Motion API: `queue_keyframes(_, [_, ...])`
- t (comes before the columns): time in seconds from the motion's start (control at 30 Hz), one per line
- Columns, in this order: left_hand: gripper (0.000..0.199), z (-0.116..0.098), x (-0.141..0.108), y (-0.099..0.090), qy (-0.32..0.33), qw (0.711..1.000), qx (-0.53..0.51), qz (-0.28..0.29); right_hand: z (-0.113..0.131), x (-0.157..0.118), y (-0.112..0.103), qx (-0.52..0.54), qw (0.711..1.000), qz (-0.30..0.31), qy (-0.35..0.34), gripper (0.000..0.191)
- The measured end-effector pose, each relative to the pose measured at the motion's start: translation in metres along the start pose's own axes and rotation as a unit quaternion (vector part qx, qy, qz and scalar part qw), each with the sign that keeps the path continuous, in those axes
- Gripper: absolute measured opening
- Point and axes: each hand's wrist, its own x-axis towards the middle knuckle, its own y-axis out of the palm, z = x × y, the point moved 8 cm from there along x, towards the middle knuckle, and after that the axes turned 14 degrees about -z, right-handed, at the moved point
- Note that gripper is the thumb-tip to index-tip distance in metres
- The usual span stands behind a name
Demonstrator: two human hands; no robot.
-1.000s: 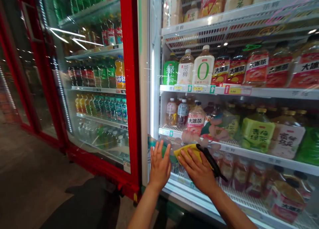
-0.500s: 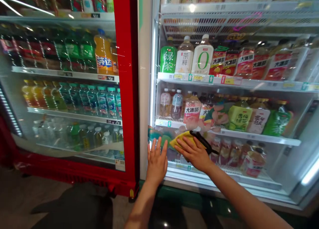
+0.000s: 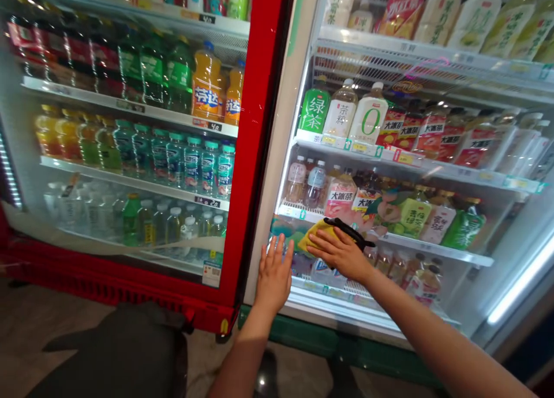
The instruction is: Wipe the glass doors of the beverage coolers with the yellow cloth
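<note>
My left hand (image 3: pixel 273 280) lies with its fingers stretched and apart against the lower left of the glass door (image 3: pixel 285 254) of the white-framed drinks cooler. Beside it, my right hand (image 3: pixel 341 255) presses a yellow cloth (image 3: pixel 312 234) with a black edge flat to the same glass. Its fingers spread over the cloth and cover part of it. Around the cloth, a printed flower and leaf decal (image 3: pixel 385 209) runs across the glass. Behind the pane stand bottled teas, among them a pink-labelled bottle (image 3: pixel 340 199) just above the cloth.
A red-framed drinks cooler (image 3: pixel 255 156) with shelves of bottles stands on the left. Dark grey fabric (image 3: pixel 116 352) fills the lower left, above the floor (image 3: pixel 212 357). A green base (image 3: pixel 372 352) runs under the white-framed cooler.
The view has tilted and shifted, so both coolers sit at a slant. My right hand and the cloth have moved slightly up on the glass; my left hand stays near the same spot.
</note>
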Motion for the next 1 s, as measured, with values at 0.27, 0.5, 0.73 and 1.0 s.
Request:
queue_keyframes(0.27, [0.079,0.009,-0.002,-0.002,-0.032,0.999,0.014,-0.002,0.007,0.038,0.01,-0.032,0.995,-0.048,0.076,0.052])
queue_keyframes(0.5, [0.073,0.021,-0.004,-0.011,-0.043,0.998,0.049,0.011,0.003,0.032,0.0,-0.002,0.999,-0.053,0.007,0.046])
queue_keyframes(0.73, [0.07,0.039,-0.01,-0.016,-0.057,0.996,0.063,0.012,0.032,0.068,0.026,-0.016,0.996,-0.077,0.047,0.049])
queue_keyframes(1.0, [0.07,0.057,-0.016,-0.026,-0.054,0.997,0.051,-0.003,0.014,0.088,0.018,-0.027,0.993,-0.107,0.042,0.046])
